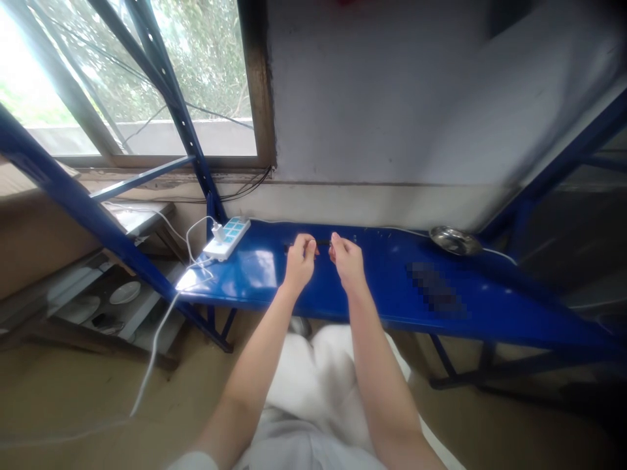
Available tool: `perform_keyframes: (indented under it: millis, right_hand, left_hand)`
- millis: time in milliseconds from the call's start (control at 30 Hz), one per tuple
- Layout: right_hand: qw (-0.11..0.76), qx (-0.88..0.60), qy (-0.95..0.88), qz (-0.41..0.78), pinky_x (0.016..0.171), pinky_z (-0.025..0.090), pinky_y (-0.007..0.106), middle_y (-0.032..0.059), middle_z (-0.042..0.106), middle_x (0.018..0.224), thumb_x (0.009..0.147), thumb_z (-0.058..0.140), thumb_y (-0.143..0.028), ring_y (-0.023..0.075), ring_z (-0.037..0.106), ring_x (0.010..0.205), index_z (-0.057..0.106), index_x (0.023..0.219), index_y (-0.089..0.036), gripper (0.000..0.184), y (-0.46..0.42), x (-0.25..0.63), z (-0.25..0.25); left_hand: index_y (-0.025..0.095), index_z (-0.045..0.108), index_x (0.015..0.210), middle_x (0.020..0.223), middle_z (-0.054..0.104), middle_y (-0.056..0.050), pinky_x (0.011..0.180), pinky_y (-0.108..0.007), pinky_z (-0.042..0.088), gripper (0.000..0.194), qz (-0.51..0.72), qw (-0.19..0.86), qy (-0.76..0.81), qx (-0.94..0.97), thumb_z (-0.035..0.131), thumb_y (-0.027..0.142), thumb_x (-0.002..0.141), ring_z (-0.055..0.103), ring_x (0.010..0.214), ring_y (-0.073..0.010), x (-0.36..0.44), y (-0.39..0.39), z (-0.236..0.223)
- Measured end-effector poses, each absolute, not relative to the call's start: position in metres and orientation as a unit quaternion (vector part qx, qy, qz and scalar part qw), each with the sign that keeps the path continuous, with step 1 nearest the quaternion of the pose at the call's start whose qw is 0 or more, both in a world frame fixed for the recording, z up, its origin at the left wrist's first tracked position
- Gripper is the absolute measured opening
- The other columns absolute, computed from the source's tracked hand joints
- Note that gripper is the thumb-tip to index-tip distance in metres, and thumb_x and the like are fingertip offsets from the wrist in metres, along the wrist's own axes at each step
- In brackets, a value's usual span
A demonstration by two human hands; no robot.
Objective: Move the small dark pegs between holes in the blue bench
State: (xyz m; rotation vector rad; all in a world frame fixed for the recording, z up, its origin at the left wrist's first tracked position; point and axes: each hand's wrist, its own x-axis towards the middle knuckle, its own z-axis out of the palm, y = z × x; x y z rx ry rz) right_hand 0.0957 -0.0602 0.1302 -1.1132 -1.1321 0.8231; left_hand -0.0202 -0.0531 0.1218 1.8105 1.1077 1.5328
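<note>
A pale wall [372, 98] is rising behind the blue bench [382, 287], and a window [210, 78] is letting in light behind the bench's left end. A low table [142, 219] is standing to the left of the bench, with a pale round thing [125, 292] lying on its lower shelf. A pixelated dark patch [435, 287] is covering something on the right part of the bench, while a shiny metal dish [454, 240] is sitting by the bench's far edge on that same side. A white power strip [229, 237] is lying near the bench's left end, with a white plug [218, 232] standing in it. The person's left hand [300, 253] and right hand [345, 254] are hovering over the middle of the bench, just apart. Between them a slim dark piece [324, 243] is stretching level above the bench top; the left fingers are grasping it, and the right thumb and fingers are pinching its other end. A few tiny bits [360, 236] are lying near the bench's far edge, just beyond the right hand.
</note>
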Motion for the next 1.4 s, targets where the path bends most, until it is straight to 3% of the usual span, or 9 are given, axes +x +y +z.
perform_keyframes:
  millis: [400,500,600,667,900,1067,1200,1400]
  right_hand:
    - [0.614,-0.485,-0.550,0.292,0.049,0.031,0.022,-0.0045,0.038,0.051,0.078,0.047,-0.058,0.0078,0.035,0.050,0.044,0.055,-0.018,0.046,-0.072,0.096,0.134]
    - [0.626,-0.471,-0.543,0.303,0.048,0.031,0.021,-0.0049,0.038,0.052,0.078,0.047,-0.058,0.0073,0.035,0.050,0.044,0.057,-0.018,0.045,-0.071,0.097,0.134]
    - [0.652,-0.453,-0.520,0.315,0.047,0.031,0.021,-0.0051,0.038,0.053,0.078,0.048,-0.058,0.0068,0.035,0.049,0.043,0.058,-0.019,0.045,-0.068,0.097,0.131]
    - [0.663,-0.446,-0.513,0.313,0.047,0.031,0.020,-0.0052,0.038,0.053,0.078,0.048,-0.058,0.0067,0.035,0.049,0.042,0.057,-0.019,0.045,-0.067,0.096,0.129]
    - [0.642,-0.461,-0.532,0.303,0.048,0.034,0.021,-0.0043,0.042,0.052,0.078,0.048,-0.058,0.0070,0.038,0.048,0.045,0.057,-0.019,0.045,-0.069,0.098,0.131]
    - [0.590,-0.467,-0.580,0.312,0.053,0.041,0.024,-0.0018,0.054,0.062,0.078,0.051,-0.053,0.0088,0.047,0.052,0.055,0.074,-0.019,0.035,-0.067,0.104,0.130]
    - [0.563,-0.460,-0.605,0.324,0.057,0.044,0.026,0.0014,0.060,0.076,0.077,0.052,-0.050,0.0101,0.051,0.057,0.055,0.087,-0.020,0.032,-0.064,0.109,0.126]
    - [0.507,-0.481,-0.656,0.284,0.063,0.046,0.029,0.0030,0.063,0.077,0.077,0.054,-0.048,0.0134,0.055,0.065,0.060,0.088,-0.020,0.031,-0.066,0.113,0.130]
  left_hand:
    - [0.017,0.038,0.055,0.044,0.041,0.005,0.049,-0.020,0.037,0.045,0.611,0.394,0.409,0.551,0.043,0.052,0.083,0.041,0.041,-0.0056,-0.015,-0.059,0.128]
    - [0.016,0.048,0.064,0.049,0.048,0.004,0.048,-0.020,0.039,0.041,0.622,0.421,0.383,0.537,0.048,0.053,0.080,0.045,0.042,-0.0055,-0.017,-0.059,0.128]
    - [0.016,0.055,0.094,0.068,0.060,0.000,0.052,-0.020,0.044,0.038,0.628,0.446,0.342,0.539,0.056,0.050,0.076,0.052,0.048,-0.0061,-0.017,-0.062,0.128]
    - [0.016,0.055,0.103,0.074,0.062,-0.002,0.054,-0.021,0.045,0.041,0.628,0.451,0.326,0.543,0.058,0.046,0.076,0.054,0.050,-0.0061,-0.016,-0.063,0.127]
    - [0.013,0.060,0.091,0.065,0.059,0.000,0.049,-0.020,0.043,0.033,0.654,0.449,0.341,0.504,0.060,0.042,0.075,0.051,0.046,-0.0052,-0.013,-0.060,0.129]
    - [0.012,0.059,0.086,0.061,0.056,0.002,0.047,-0.018,0.040,0.034,0.676,0.443,0.369,0.458,0.063,0.042,0.072,0.048,0.045,-0.0039,-0.015,-0.057,0.128]
    - [0.012,0.059,0.084,0.061,0.055,0.002,0.046,-0.018,0.039,0.033,0.676,0.436,0.377,0.459,0.064,0.042,0.071,0.048,0.045,-0.0039,-0.018,-0.054,0.125]
    - [0.013,0.058,0.083,0.061,0.056,0.002,0.046,-0.017,0.039,0.031,0.673,0.423,0.388,0.466,0.065,0.041,0.071,0.048,0.044,-0.0040,-0.017,-0.054,0.124]
